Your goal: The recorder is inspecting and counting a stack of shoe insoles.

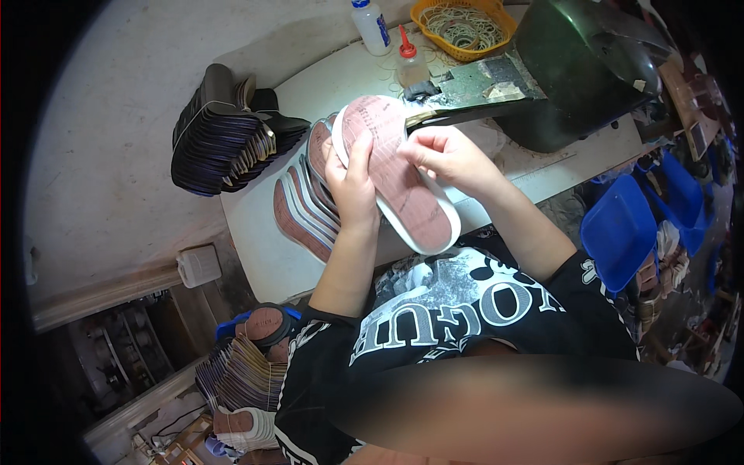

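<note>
My left hand (353, 183) holds a shoe sole (375, 147) with a reddish-brown face and a white rim, the thumb lying across that face. The sole is tilted, its far end close under the arm of a green sewing machine (484, 85). At the sole's right edge, my right hand (449, 159) has its fingers curled in a pinch; whatever sits between the fingertips is too small to make out. Left of the held sole, a row of similar soles (298, 221) leans together on the white table (271, 271), partly behind my left hand.
Bundled dark soles (213, 143) stand at the table's left edge. Behind are a red-tipped bottle (411, 62), a white bottle (372, 29) and a yellow basket (465, 53) of thin bands. More stacked soles (244, 376) lie lower left; a blue chair (618, 229) stands right.
</note>
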### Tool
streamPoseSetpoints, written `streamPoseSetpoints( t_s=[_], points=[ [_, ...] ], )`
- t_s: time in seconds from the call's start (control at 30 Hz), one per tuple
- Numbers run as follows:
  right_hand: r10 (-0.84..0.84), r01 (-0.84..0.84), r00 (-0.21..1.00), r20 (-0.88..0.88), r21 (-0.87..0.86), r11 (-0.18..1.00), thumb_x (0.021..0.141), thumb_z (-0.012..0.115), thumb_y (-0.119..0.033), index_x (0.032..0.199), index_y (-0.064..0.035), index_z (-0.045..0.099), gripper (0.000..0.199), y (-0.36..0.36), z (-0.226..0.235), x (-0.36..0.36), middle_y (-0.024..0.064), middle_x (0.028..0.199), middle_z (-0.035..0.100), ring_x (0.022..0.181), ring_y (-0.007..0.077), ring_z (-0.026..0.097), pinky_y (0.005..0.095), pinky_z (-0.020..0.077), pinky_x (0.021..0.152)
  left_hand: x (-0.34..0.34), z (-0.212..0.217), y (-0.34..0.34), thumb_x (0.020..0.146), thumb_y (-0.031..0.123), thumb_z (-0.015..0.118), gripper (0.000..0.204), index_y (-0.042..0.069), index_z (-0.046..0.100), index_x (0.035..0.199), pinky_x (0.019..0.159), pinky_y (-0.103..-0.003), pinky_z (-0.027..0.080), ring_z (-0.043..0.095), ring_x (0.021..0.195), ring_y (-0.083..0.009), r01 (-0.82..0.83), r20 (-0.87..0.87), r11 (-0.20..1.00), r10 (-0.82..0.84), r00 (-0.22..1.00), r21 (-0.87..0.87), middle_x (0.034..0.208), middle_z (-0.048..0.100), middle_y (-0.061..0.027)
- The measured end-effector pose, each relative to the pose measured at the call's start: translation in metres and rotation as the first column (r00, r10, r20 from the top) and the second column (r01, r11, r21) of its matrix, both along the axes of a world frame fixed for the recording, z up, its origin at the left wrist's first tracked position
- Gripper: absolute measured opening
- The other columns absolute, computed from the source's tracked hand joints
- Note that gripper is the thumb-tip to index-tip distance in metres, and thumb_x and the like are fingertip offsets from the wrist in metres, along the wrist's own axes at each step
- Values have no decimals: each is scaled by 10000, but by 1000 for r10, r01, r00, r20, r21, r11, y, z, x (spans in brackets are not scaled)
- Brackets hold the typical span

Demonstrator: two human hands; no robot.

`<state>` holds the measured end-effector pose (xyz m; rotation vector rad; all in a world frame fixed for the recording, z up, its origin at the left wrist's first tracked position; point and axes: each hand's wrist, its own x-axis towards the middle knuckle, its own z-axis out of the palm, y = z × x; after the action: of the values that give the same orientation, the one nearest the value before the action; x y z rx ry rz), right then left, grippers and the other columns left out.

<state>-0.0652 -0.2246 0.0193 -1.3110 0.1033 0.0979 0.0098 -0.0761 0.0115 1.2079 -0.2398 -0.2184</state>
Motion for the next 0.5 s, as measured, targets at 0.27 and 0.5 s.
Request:
streamPoseSetpoints(
  t_s=[0.27, 0.5],
  points=[
    [53, -14, 993, -104, 350, 937, 894, 595, -296, 941, 48, 640, 351, -2, -5, -39, 93, 770, 671, 604, 127, 648, 228, 526, 519, 28, -13, -28, 899, 150, 587, 281, -35, 569, 1110, 859, -263, 433, 560, 961, -134, 8, -166, 992, -29, 986, -127, 1030, 551, -46],
    [146, -65, 968, -207, 355, 933, 895, 572, -274, 999, 81, 579, 370, 2, 19, -57, 156, 744, 651, 592, 198, 659, 257, 531, 481, 34, -7, -48, 897, 161, 599, 274, -46, 588, 1075, 811, -258, 471, 602, 899, -137, 82, -92, 989, -93, 991, -119, 1000, 626, -79]
  ],
)
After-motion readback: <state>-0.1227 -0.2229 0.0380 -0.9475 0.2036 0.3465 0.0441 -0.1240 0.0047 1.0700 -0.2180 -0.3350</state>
